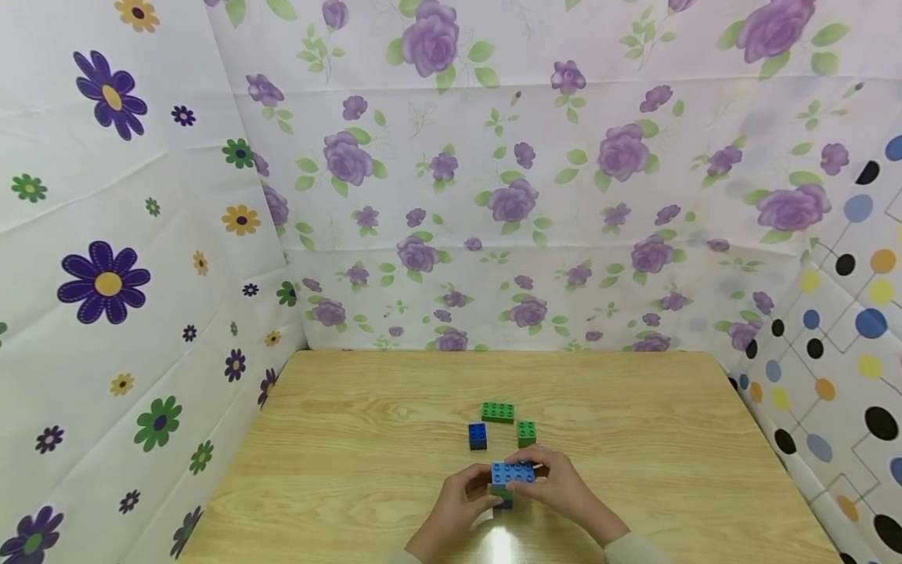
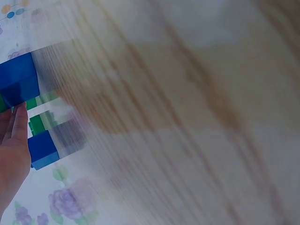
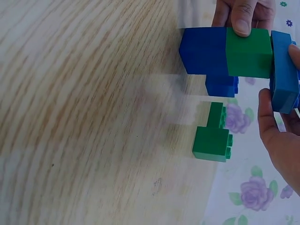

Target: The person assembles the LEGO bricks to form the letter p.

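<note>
A small stack stands near the table's front: a dark blue brick (image 3: 204, 51) at the bottom with a green brick (image 3: 248, 54) on it. My left hand (image 1: 463, 501) holds the stack from the left, its thumb against the green brick. Over the green brick lies a longer lighter blue brick (image 1: 513, 472), studs up, which my right hand (image 1: 561, 487) pinches between thumb and fingers. Whether this top brick is fully pressed down I cannot tell. In the left wrist view, part of the left hand (image 2: 14, 154) shows beside the bottom blue brick (image 2: 18, 79).
Behind the stack, loose bricks lie on the wooden table (image 1: 352, 439): a dark blue square one (image 1: 478, 436), a long green one (image 1: 497, 412) and a green square one (image 1: 526, 433). Flower-patterned cloth (image 1: 465, 164) hangs at the back, with patterned cloths at both sides.
</note>
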The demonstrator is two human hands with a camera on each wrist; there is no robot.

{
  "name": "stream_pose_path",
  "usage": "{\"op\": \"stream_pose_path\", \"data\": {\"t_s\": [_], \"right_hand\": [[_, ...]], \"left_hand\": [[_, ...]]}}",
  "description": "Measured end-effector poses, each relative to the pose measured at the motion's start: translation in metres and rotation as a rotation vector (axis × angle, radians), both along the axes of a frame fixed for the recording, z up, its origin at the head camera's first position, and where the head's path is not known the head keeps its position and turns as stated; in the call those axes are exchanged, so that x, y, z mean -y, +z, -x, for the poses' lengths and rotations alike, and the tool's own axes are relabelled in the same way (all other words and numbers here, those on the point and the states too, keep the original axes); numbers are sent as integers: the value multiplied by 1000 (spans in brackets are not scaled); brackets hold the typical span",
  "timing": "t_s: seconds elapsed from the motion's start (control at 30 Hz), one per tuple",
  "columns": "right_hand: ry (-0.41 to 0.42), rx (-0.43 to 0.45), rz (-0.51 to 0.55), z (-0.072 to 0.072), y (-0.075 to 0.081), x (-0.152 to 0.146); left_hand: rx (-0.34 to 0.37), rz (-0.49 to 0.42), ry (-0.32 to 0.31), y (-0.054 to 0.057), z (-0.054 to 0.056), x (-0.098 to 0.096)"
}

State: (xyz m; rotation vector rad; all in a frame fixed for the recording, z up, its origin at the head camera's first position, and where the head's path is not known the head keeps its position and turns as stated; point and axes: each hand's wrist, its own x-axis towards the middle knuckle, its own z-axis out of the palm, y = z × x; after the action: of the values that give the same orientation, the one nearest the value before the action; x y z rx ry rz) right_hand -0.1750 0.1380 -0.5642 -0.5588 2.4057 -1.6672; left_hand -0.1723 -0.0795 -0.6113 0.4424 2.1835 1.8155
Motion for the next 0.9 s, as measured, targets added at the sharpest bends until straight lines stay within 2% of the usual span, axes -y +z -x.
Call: {"op": "stream_pose_path", "data": {"t_s": [0.17,0.4,0.63,0.9], "right_hand": [[6,-3,-19,0,1,0],[34,-55,-97,3,3,4],[52,-28,-45,2,-1,7],[51,-27,-107,6,5,9]], "left_hand": [[6,-4,-1,1,-1,0],[-17,-7,-10,3,-2,-1],[-14,-11,-19,2,-2,0],[-6,-20,-17,2,0,0]]}}
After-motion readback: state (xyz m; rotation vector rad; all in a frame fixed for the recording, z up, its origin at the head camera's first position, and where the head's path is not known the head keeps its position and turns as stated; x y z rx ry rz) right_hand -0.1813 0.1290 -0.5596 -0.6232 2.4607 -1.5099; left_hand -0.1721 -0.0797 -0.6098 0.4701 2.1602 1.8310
